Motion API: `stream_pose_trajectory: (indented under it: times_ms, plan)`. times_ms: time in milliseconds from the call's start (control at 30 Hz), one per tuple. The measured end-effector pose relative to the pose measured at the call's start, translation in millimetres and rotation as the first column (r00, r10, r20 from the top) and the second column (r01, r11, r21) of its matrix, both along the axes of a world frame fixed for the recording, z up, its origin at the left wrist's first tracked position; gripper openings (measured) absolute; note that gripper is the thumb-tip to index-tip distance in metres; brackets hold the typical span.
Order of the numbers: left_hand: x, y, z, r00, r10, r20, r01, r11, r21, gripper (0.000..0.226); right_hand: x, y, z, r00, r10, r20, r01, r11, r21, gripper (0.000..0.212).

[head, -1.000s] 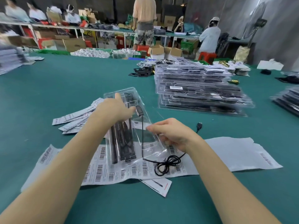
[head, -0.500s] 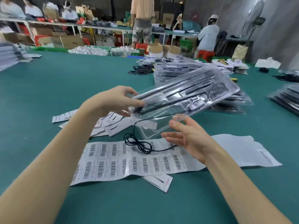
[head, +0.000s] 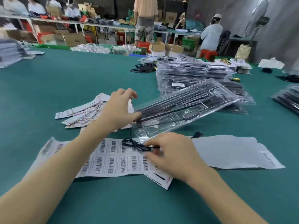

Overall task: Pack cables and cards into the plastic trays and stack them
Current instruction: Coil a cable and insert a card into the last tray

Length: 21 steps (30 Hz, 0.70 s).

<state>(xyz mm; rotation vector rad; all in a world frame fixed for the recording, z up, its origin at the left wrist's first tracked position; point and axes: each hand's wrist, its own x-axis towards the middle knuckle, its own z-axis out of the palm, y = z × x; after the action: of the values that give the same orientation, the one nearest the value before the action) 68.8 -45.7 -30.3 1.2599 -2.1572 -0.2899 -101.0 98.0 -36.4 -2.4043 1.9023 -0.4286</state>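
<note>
A clear plastic tray with black parts in it lies tilted, its far end resting on the stack of filled trays. My left hand holds its near end with thumb and fingers. A thin black cable trails from the tray onto a barcode label sheet. My right hand pinches the coiled part of that cable. Its plug end lies on the table beside the tray. White cards lie fanned out behind my left hand.
A blank white sheet lies to the right. Another tray stack sits at the far right edge. Black parts lie beyond the main stack. People work at shelves and benches behind the green table.
The tray came down and now leans against the stack. My right hand left the tray's underside and took hold of the cable coil on the label sheet.
</note>
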Motion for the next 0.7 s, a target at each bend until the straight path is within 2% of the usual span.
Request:
stream_pose_trajectory:
  times_ms: [33, 67, 100, 167, 233, 267, 333, 400, 433, 467, 533, 600, 700]
  plan:
    - [2.1, 5.8, 3.4, 0.997, -0.061, -0.038, 0.057, 0.993, -0.105, 0.031, -0.4, -1.7, -0.9, 1.000, 0.006, 0.003, -0.006, 0.999, -0.033, 0.026]
    - [5.7, 11.9, 7.9, 0.983, -0.158, -0.088, 0.147, 0.981, -0.124, 0.022, -1.4, -3.5, -1.9, 1.000, 0.010, 0.019, -0.009, 0.999, -0.054, 0.021]
    - [9.0, 17.7, 11.6, 0.955, -0.267, -0.129, 0.260, 0.963, -0.064, 0.013, -3.1, -5.4, -2.1, 0.998, 0.010, 0.064, -0.006, 0.998, -0.060, 0.018]
    - [15.6, 30.8, 15.3, 0.890, -0.437, -0.133, 0.455, 0.872, 0.180, 0.010, -8.1, -11.2, -0.2, 0.964, -0.005, 0.266, 0.028, 0.996, -0.083, 0.014]
    - [23.0, 38.7, 12.7, 0.861, -0.500, -0.088, 0.496, 0.789, 0.363, 0.020, -14.4, -19.6, 1.8, 0.896, -0.035, 0.443, 0.083, 0.993, -0.088, 0.011]
    - [26.4, 40.1, 9.2, 0.865, -0.497, -0.075, 0.484, 0.785, 0.386, 0.026, -15.8, -23.5, 2.1, 0.877, -0.062, 0.476, 0.114, 0.990, -0.081, 0.012]
    - [31.2, 39.0, 2.4, 0.888, -0.447, -0.108, 0.456, 0.825, 0.333, 0.028, -16.0, -29.1, -0.2, 0.894, -0.134, 0.427, 0.197, 0.975, -0.105, 0.018]
    - [32.6, 37.4, -2.6, 0.896, -0.366, -0.252, 0.434, 0.844, 0.317, 0.026, -14.1, -32.4, 1.2, 0.922, -0.171, 0.348, 0.242, 0.955, -0.171, 0.022]
    - [32.7, 37.0, -5.7, 0.880, -0.308, -0.362, 0.432, 0.836, 0.338, 0.025, -14.8, -34.4, 3.8, 0.910, -0.139, 0.392, 0.214, 0.964, -0.155, 0.021]
    - [33.0, 36.8, -9.3, 0.848, -0.232, -0.476, 0.430, 0.826, 0.365, 0.024, -16.9, -36.6, 7.5, 0.857, -0.086, 0.509, 0.158, 0.982, -0.099, 0.017]
    - [31.4, 36.5, -16.1, 0.766, -0.040, -0.642, 0.404, 0.807, 0.431, 0.021, -22.9, -39.1, 14.3, 0.685, -0.050, 0.727, 0.045, 0.999, 0.027, 0.012]
    - [27.1, 37.6, -20.1, 0.732, 0.092, -0.675, 0.339, 0.810, 0.478, 0.018, -24.5, -40.1, 15.8, 0.595, -0.120, 0.794, 0.047, 0.992, 0.114, 0.017]
    - [15.7, 38.2, -21.2, 0.759, 0.154, -0.633, 0.235, 0.842, 0.486, 0.018, -8.9, -44.4, 13.3, 0.460, -0.200, 0.865, 0.036, 0.978, 0.208, 0.015]
